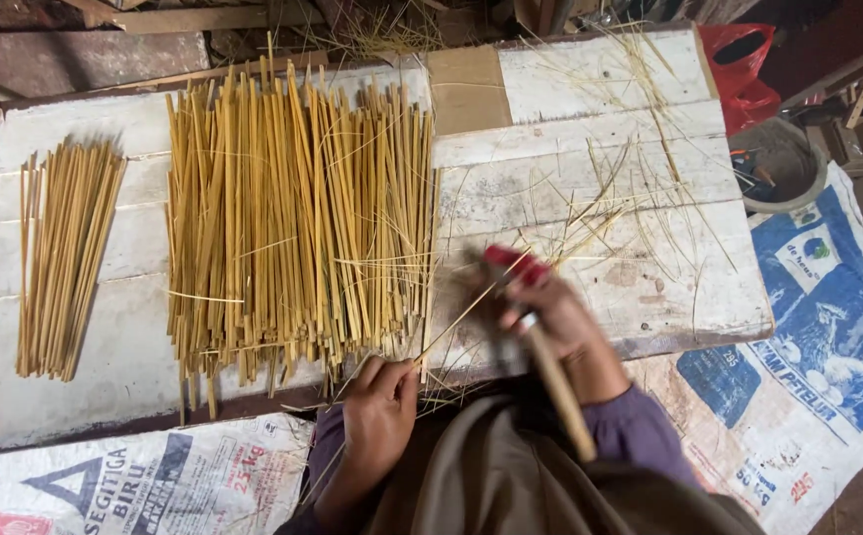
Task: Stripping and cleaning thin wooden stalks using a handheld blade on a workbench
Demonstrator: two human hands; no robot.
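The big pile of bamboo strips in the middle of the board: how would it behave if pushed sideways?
The big pile would probably fan apart, since the strips lie loose and unbound. Each looks thin and light, likely springy rather than rigid. Flat-cut, they seem unlikely to roll on the white board.

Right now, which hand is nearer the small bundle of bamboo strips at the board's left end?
Left. The left hand sits at the board's near edge below the big pile, closer to the small bundle; the right hand, gripping a knife, is farther right.

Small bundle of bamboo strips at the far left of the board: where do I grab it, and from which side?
Grip the small bundle across its middle, coming from above. The strips lie flat and roughly parallel, fanning slightly at the far end, so a mid-length pinch probably keeps them together. Neither hand is near it.
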